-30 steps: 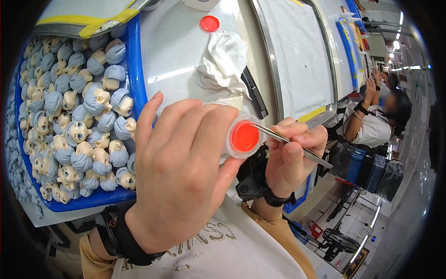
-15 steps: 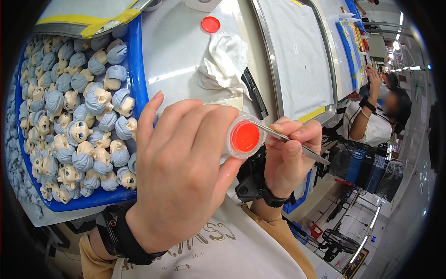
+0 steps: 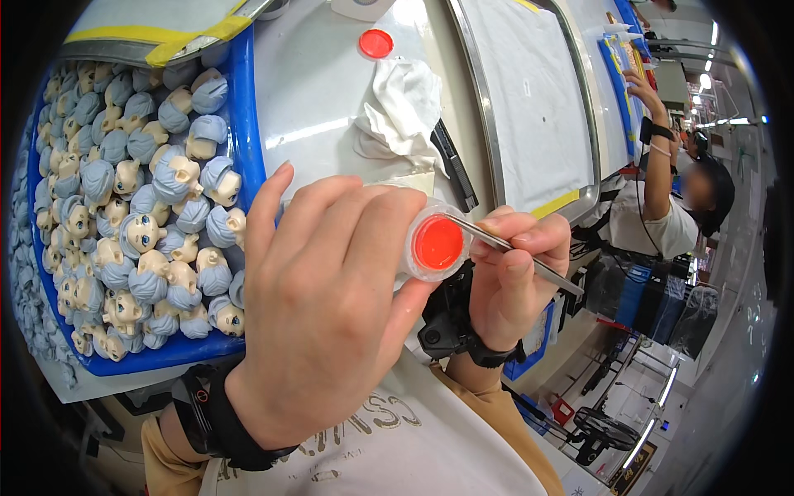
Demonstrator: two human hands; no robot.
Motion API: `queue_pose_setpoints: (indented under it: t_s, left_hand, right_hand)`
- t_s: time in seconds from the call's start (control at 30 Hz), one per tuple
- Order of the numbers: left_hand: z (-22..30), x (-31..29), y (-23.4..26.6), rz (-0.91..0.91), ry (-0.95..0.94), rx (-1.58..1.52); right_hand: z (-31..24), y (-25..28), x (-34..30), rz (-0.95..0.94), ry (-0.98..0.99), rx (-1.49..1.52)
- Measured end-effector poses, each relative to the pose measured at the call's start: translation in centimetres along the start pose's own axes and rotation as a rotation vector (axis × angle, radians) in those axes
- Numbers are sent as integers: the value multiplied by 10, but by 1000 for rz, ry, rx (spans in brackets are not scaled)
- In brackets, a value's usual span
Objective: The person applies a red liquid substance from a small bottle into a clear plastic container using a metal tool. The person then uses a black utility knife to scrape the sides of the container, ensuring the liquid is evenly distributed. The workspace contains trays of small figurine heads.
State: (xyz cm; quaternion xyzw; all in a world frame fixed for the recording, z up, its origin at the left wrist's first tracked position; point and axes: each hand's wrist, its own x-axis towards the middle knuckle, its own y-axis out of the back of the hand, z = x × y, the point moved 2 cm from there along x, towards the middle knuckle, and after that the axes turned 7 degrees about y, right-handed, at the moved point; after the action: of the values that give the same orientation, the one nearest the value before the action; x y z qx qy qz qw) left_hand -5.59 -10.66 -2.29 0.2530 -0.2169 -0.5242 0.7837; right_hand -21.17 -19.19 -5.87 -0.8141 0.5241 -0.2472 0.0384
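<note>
Between the thumb and index finger of my left hand is a small clear jar of red paste, its open mouth tilted toward me. My right hand pinches a pair of metal tweezers. Their tips rest at the upper rim of the jar, by the red paste. A round red lid lies apart from the jar, farther off on the table. Just beyond my hands are a crumpled white cloth and a black utility knife.
At left, a blue tray holds many doll heads with grey-blue hair. A metal tray lined with white cloth stands at the far right. Another taped tray overhangs the back left. A co-worker sits to the right.
The tweezers and my right hand have shifted very slightly left. My left hand and the jar stay nearly still. The co-worker's arm has reached farther out.
</note>
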Motion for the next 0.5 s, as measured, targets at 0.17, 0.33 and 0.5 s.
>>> queue_pose_setpoints:
  t_s: [0.17,0.33,0.5]
  left_hand:
    - [0,0,1,-7,0,3]
    - [-1,1,0,-14,3,-9]
    - [-1,0,0,-6,-3,-6]
  right_hand:
    - [0,-2,2,-2,-15,-7]
    - [1,1,1,-14,44,-21]
    - [0,4,0,-6,20,-29]
